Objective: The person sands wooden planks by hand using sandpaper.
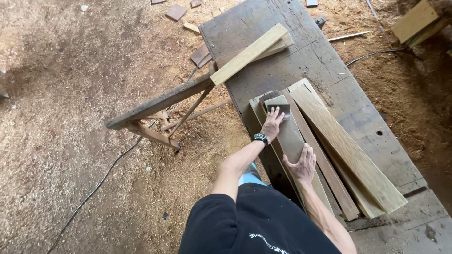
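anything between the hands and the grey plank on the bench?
Nothing visible. The left hand presses a small dark sheet onto the far end of the grey plank, so that sheet sits between palm and wood. The right hand lies flat directly on the plank, nearer the body.

The floor (61, 117) is bare ground covered in pale sawdust and shavings, darker and redder on the far right. A dark, worn workbench (329, 70) runs from far centre to near right. Left of it stands a rough wooden sawhorse (155, 106). A black cable (101, 178) trails across the near left floor. Small wood offcuts (176, 11) lie at the far edge. Daylight is soft and even.
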